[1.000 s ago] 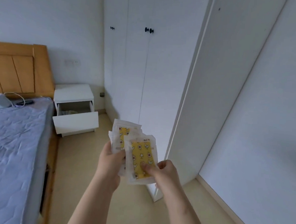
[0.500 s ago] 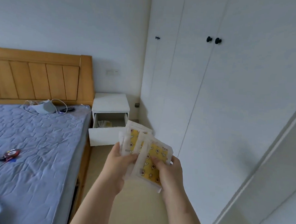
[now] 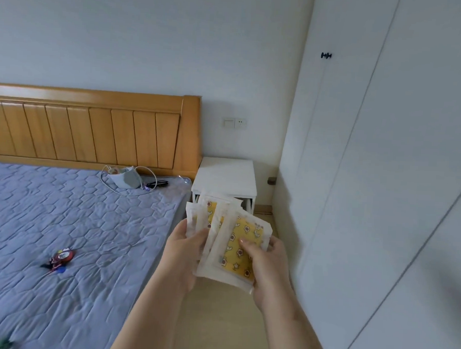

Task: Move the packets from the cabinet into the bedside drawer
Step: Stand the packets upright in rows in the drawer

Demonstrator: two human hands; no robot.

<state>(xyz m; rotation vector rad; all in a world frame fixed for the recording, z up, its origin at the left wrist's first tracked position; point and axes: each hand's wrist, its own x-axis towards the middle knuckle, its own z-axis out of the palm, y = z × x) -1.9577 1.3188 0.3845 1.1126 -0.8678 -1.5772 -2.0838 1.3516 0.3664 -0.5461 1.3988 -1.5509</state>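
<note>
Several white packets with yellow patterned fronts (image 3: 240, 244) are fanned out in front of me, held by both hands. My left hand (image 3: 183, 254) grips the left side of the fan, thumb on top. My right hand (image 3: 266, 267) pinches the frontmost packet at its lower right. Behind the packets stands the white bedside table (image 3: 226, 176); its open drawer (image 3: 248, 203) is mostly hidden by the fan. The white cabinet (image 3: 385, 155) fills the right side, its doors closed here.
A bed with a blue quilted cover (image 3: 60, 232) and wooden headboard (image 3: 93, 129) lies to the left. On it rest a grey pouch with a cable (image 3: 127, 178) and a small red toy (image 3: 60, 257). A strip of beige floor (image 3: 216, 320) runs between bed and cabinet.
My view has swung left and moved closer to the bedside table; the open cabinet door has left the view. The packets stay in both hands and now cover the drawer.
</note>
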